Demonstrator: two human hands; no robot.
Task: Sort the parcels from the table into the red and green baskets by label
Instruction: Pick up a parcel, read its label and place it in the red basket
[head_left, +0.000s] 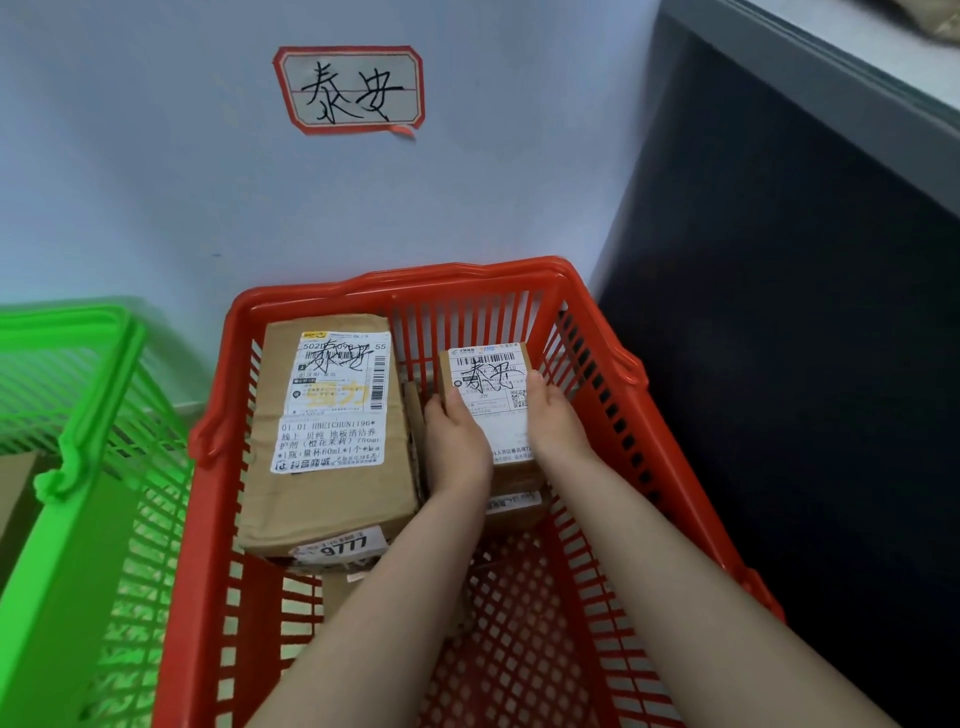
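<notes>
a: what are the hands doing?
b: both hold the small parcel down inside the red basket. the left hand grips its left edge and the right hand its right edge. the thumbs lie on the label; the other fingers curl under, out of sight.
a: where does it sit?
b: between the fingertips, label up, on top of a lower parcel that shows near the wrists. the large parcel lies just left of the left fingers.
a: how should it be set down?
b: i'd lower it flat and let it settle before loosening. the left fingers have little room beside the large parcel, so i'd draw them back toward the wrists, not sideways. its handwriting looks like the wall sign, so this basket seems right.
a: and the surroundings?
b: the basket floor is open red mesh, bare on the wrist side. beyond the fingertips rises a pale wall with that sign. well left of the left hand stands the green basket. right of the right hand is a dark panel under the grey table.
</notes>
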